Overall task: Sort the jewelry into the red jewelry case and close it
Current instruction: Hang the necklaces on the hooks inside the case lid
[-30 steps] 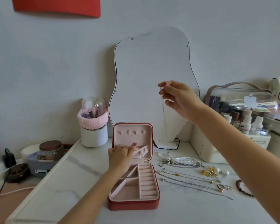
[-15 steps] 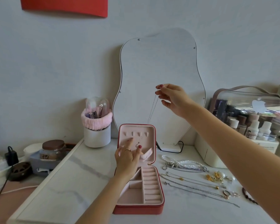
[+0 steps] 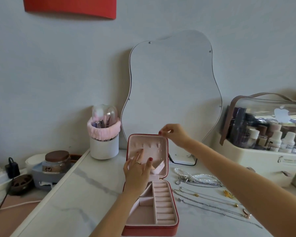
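**Necklace is down at the lid now, hooking time**

So your right hand (image 3: 173, 134) has dropped from up in front of the wavy-edged mirror (image 3: 174, 86) to the top right corner of the open red jewelry case (image 3: 150, 190). Thumb and forefinger are pinched together there, presumably on the thin silver chain (image 3: 159, 147), which I can only just make out hanging down the pale pink lid lining beside the row of little hooks. Too fine to say if it's caught on one yet.

Your left hand (image 3: 138, 171) has slid up the lining too, fingers spread apart and flat against it near the hooks, gripping nothing, just steadying the lid or guiding the chain.

My read: first necklace is basically being hung, so you're early on. The tray compartments in the near half look bare, and the pearl strand (image 3: 195, 176), the other chains (image 3: 207, 200) and gold bits still lie on the white marble tabletop (image 3: 75, 194) to the right of the case. Lid stays up for a while.
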